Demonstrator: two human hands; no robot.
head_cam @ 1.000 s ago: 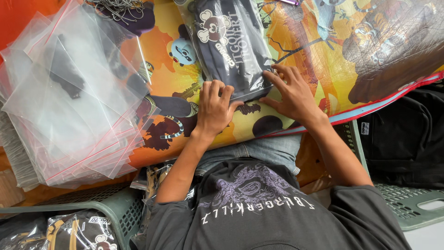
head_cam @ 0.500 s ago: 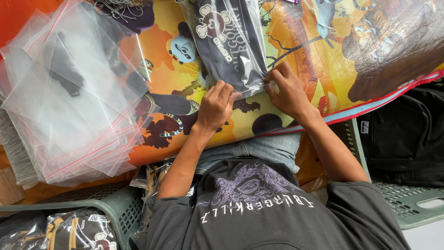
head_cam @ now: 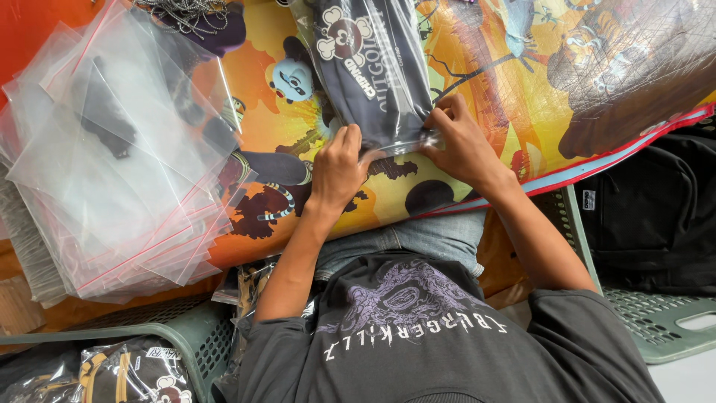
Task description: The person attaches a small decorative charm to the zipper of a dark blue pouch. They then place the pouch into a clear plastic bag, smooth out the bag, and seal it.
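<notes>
Both hands pinched the bagged shirt (head_cam: 371, 71)'s near edge: left hand (head_cam: 339, 164) at seven o'clock, right hand (head_cam: 459, 142) at five. Sealing step, probably; glare hid the strip. Next called for pressing along it.

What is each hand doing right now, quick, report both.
Left hand: closed, pinching the near edge of the bagged shirt.
Right hand: closed, pinching the same edge.

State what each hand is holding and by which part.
Both the left hand and the right hand pinch the near open edge of the clear plastic bag holding a folded dark printed garment, left and right corners respectively.
</notes>
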